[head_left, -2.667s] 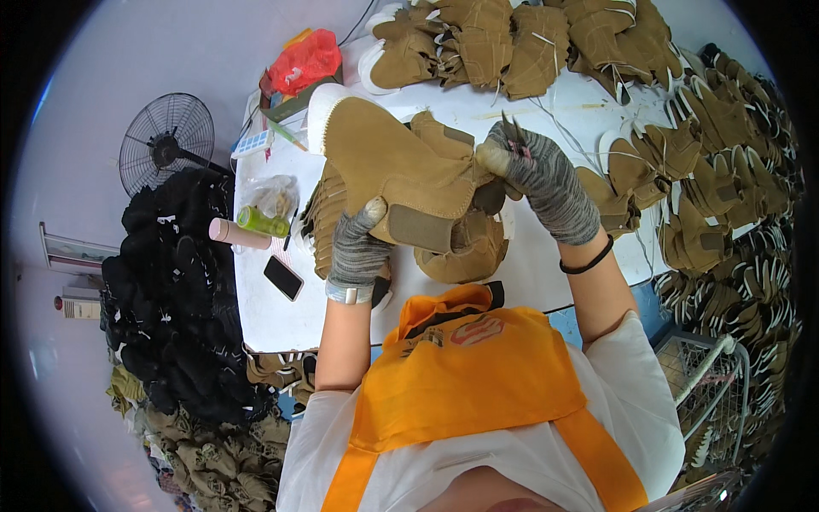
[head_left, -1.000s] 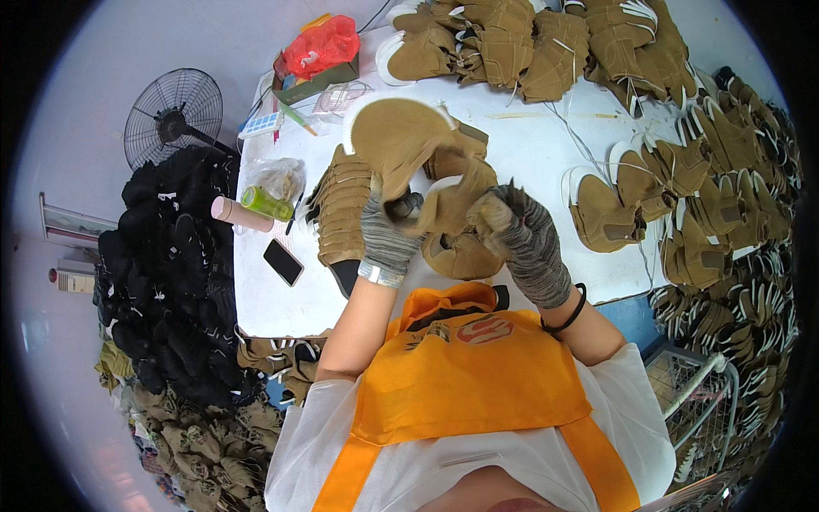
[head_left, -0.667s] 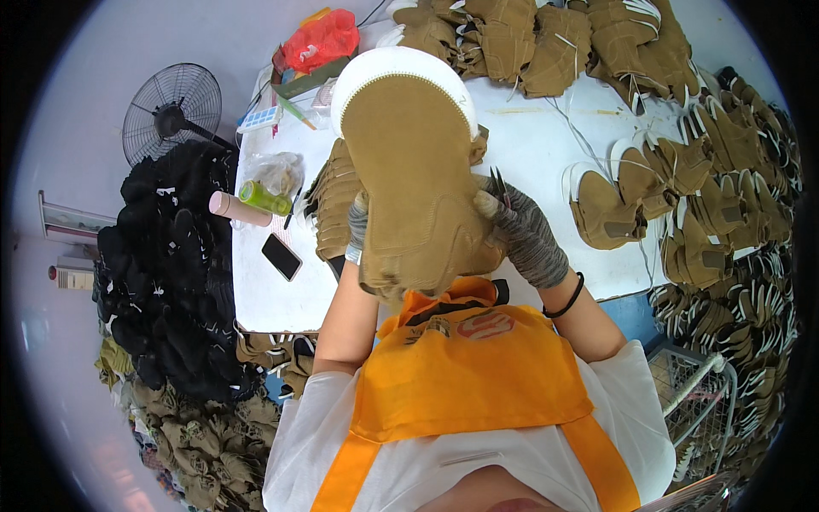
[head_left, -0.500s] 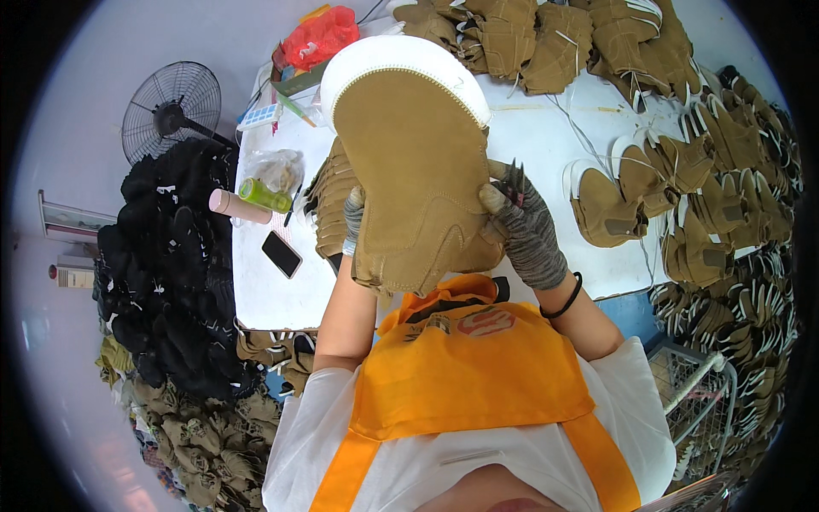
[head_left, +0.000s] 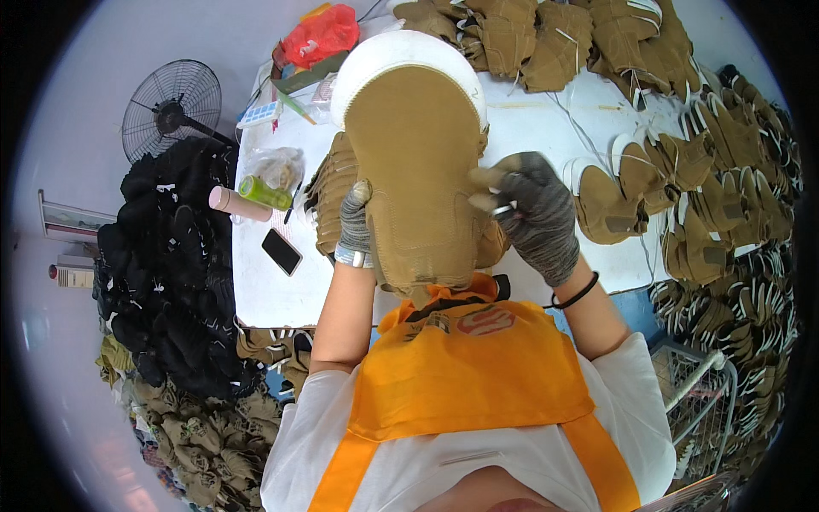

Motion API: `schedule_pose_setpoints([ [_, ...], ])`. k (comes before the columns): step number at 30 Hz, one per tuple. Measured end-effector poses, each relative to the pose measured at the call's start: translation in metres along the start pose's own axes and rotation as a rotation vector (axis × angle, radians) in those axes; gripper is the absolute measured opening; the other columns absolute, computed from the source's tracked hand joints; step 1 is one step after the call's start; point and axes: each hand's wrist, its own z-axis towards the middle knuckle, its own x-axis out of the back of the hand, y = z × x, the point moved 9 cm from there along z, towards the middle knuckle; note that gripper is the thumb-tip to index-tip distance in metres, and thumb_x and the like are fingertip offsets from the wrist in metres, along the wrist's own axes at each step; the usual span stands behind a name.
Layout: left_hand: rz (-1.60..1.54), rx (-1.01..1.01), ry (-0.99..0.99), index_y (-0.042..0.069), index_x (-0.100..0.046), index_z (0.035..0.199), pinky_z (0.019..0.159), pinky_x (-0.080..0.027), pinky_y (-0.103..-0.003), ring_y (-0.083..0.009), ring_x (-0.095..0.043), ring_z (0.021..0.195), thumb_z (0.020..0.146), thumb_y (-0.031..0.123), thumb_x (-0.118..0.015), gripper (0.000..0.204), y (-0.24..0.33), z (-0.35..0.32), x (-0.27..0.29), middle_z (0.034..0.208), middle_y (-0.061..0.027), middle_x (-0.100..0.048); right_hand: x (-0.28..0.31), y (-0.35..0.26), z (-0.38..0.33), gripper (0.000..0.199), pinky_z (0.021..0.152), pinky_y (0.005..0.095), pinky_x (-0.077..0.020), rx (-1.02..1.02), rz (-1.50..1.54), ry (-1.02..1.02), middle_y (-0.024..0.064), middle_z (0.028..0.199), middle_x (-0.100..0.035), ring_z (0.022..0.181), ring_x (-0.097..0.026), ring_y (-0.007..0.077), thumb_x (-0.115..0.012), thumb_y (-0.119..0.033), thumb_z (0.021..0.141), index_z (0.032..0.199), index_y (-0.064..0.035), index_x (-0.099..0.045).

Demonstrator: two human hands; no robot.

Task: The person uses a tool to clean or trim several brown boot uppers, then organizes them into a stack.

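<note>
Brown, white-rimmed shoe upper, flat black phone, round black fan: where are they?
Brown, white-rimmed shoe upper (head_left: 416,158), head view: its brown middle.
Flat black phone (head_left: 281,253), head view: its dark screen.
Round black fan (head_left: 171,116), head view: its central hub.

Free tabletop (head_left: 546,128) right of brown upper (head_left: 414,162)

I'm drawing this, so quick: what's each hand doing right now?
Left hand: closed on the edge of the brown shoe upper.
Right hand: curled around something small and shiny; can't tell what.
</note>
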Motion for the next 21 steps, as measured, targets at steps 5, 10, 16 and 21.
schedule_pose_setpoints([
  [5,0.037,-0.010,0.076,0.002,-0.039,0.136,0.090,-0.051,-0.043,-0.0313,-0.056,0.112,0.073,0.034,-0.075,0.080,0.000,-0.007,-0.006,0.125,-0.0183,-0.054,-0.018,-0.012,0.002,0.038,0.066,0.0296,-0.0541,0.362,-0.133,-0.167,0.0075,0.096,-0.064,0.078,-0.065,0.0218,-0.067,-0.006,0.073,0.111,-0.0130,-0.065],
  [10,0.061,-0.093,0.027,0.001,-0.038,0.136,0.093,-0.050,-0.041,-0.0301,-0.056,0.112,0.072,0.034,-0.076,0.082,0.007,-0.005,-0.011,0.126,-0.0169,-0.054,-0.017,0.052,0.008,0.045,0.064,0.0311,-0.0520,-0.249,0.518,0.047,0.0063,0.092,-0.063,0.074,-0.062,0.0189,-0.074,-0.011,0.072,0.114,-0.0045,-0.060],
  [16,0.362,-0.196,0.078,0.002,-0.034,0.141,0.101,-0.042,-0.039,-0.0288,-0.046,0.124,0.070,0.041,-0.077,0.092,0.018,-0.007,-0.001,0.137,-0.0172,-0.043,-0.049,0.082,-0.015,0.046,0.080,0.0278,-0.0517,-0.558,0.845,-0.132,0.0068,0.101,-0.064,0.089,-0.061,0.0143,-0.067,-0.035,0.084,0.118,-0.0048,-0.058],
  [21,1.453,-0.709,0.223,0.011,-0.038,0.142,0.111,-0.023,-0.041,-0.0330,-0.027,0.137,0.066,0.069,-0.067,0.100,0.063,-0.019,-0.074,0.150,-0.0164,-0.024,-0.038,0.066,-0.011,0.042,0.082,0.0269,-0.0500,-0.720,1.012,-0.109,0.0042,0.102,-0.064,0.093,-0.061,0.0139,-0.069,-0.029,0.084,0.116,-0.0036,-0.060],
])
